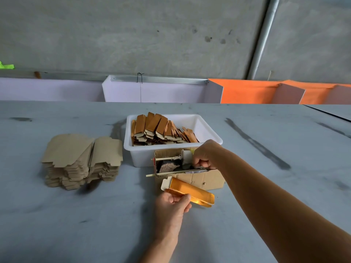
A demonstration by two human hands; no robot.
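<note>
The left hand (173, 204), thumb closed over curled fingers, pinches the gold sleeve (190, 191) by one long edge only, so the thin card could crease or slip free if the grip shifts; the sleeve is held low over the counter (266, 186), just in front of the cardboard box (201, 180). At 12 o'clock from it the right hand (204, 156) has its fingers curled down inside that box, and whether they hold anything I cannot tell; a hasty pull there could tip the light box, with the white tub (144, 156) just beyond it at 11 o'clock
</note>
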